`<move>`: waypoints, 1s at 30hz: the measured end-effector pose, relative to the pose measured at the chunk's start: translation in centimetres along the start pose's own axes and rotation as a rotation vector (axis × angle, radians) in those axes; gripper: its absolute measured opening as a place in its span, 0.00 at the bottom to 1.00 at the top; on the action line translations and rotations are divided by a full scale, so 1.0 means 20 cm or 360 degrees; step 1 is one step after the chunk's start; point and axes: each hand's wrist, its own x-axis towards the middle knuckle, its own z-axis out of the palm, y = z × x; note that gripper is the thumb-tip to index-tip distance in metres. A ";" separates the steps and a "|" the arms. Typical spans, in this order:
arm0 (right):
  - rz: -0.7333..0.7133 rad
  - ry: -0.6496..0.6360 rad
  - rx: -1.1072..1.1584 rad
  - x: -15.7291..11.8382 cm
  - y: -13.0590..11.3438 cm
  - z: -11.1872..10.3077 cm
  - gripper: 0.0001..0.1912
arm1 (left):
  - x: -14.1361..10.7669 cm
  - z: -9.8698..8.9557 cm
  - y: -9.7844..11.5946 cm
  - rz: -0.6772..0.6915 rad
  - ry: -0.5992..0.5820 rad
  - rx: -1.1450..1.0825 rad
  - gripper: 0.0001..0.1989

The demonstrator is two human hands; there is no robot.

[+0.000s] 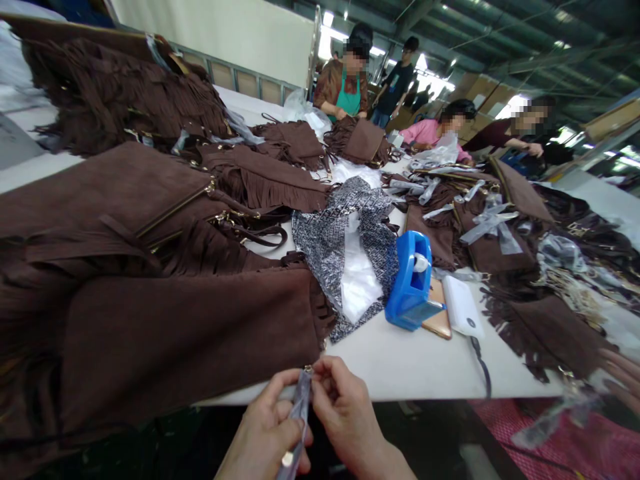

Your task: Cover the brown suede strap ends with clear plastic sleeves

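At the table's front edge, my left hand is closed around a narrow strap in clear plastic wrap. A small gold metal fitting shows at its upper end. The fingers of my right hand pinch at this fitting, partly hiding it. Just beyond my hands lies a dark brown fringed bag, its corner close to my fingertips. I cannot tell whether the strap is joined to the bag. More brown bags with gold zips are piled behind it on the left.
A blue tape dispenser stands beside a phone and a white power bank with a cable. Patterned cloth with white paper lies mid-table. At the right edge is another person's hand. Several people work across the table.
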 end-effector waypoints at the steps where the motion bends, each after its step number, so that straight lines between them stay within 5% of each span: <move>1: 0.0009 -0.0017 0.0033 0.00 0.00 0.00 0.04 | 0.00 0.00 0.00 -0.0006 -0.0018 -0.0003 0.30; 16: -0.0076 -0.0040 0.0030 0.01 0.01 -0.03 0.04 | 0.02 0.02 0.08 0.0052 0.0076 0.0637 0.21; 21: -0.0098 -0.0014 -0.0036 0.02 0.03 -0.02 0.05 | 0.03 0.00 0.12 0.0426 0.0168 0.1172 0.09; 26: -0.0056 -0.0019 0.0042 0.04 0.05 -0.01 0.04 | 0.06 -0.01 0.17 0.0498 0.0238 0.1852 0.07; 30: 0.0000 -0.0017 0.0192 0.06 0.05 -0.01 0.03 | 0.08 -0.01 0.16 0.0627 0.0231 0.2013 0.08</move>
